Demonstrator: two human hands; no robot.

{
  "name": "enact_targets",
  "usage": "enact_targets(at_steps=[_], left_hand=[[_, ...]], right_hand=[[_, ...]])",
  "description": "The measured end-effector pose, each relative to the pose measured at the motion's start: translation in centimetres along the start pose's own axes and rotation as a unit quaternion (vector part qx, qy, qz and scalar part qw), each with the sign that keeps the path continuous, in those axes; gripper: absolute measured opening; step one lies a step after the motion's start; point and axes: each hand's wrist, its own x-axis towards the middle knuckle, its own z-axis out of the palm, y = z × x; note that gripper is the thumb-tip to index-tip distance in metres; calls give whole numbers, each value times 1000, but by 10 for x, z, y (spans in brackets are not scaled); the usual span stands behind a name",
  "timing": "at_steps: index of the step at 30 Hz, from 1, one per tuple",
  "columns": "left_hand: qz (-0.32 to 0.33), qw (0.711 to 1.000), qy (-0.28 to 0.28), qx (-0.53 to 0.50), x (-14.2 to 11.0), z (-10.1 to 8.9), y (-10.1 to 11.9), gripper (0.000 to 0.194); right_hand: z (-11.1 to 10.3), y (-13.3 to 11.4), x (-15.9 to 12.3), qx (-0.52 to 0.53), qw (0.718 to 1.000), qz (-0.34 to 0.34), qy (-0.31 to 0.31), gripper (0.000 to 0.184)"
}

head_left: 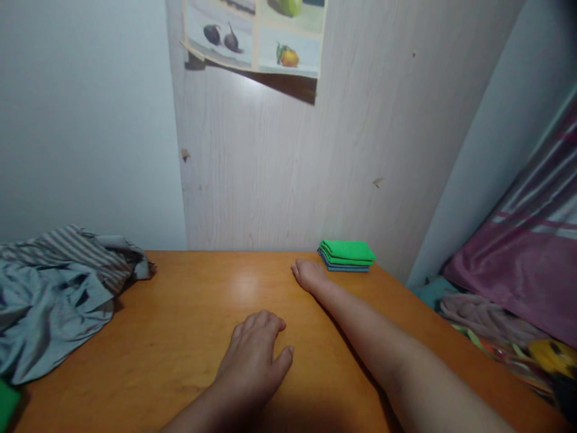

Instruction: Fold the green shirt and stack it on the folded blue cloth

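My left hand (252,355) is over the near middle of the wooden table (180,337), palm down, its thumb apart from the fingers. It holds nothing. Farther out, my right hand (309,275) rests at the back of the table with its fingers curled in, and nothing shows in them. Just right of it lies a neat stack of folded cloths, a bright green cloth (349,250) on top and a blue-grey cloth (349,268) at the bottom. The right hand is beside this stack; whether they touch is hard to see.
On the left lie a crumpled light grey cloth (49,319) and a striped cloth (85,252). A green item (6,400) peeks in at the lower left corner. Behind the table stands a wall panel (279,174) with a fruit poster (288,36). A pink curtain (509,264) hangs at the right.
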Motion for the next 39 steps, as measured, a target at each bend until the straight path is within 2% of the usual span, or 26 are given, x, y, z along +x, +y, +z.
enact_targets(at_steps=[5, 11, 21, 24, 27, 29, 33, 39], left_hand=[[3, 1000, 6, 9, -1, 1, 0, 28], [13, 1000, 16, 14, -1, 1, 0, 29], [27, 999, 14, 24, 2, 2, -3, 30], [34, 999, 15, 27, 3, 3, -5, 29], [34, 999, 15, 31, 4, 4, -5, 30], [28, 999, 7, 30, 3, 2, -3, 31], [20, 999, -10, 29, 0, 1, 0, 36], [41, 998, -9, 40, -2, 5, -3, 46]], right_hand=[[-5, -6, -19, 11, 998, 66, 5, 45], [-10, -12, -46, 24, 994, 111, 5, 44], [-19, -34, -100, 31, 989, 141, 8, 50], [-21, -44, -119, 100, 984, 149, 11, 47], [-22, -53, -136, 223, 966, 131, 15, 44], [-23, -57, -143, 270, 956, 113, 13, 42], [-24, -54, -150, 269, 959, 90, 15, 38], [-14, -41, -142, 244, 970, 3, 2, 36]])
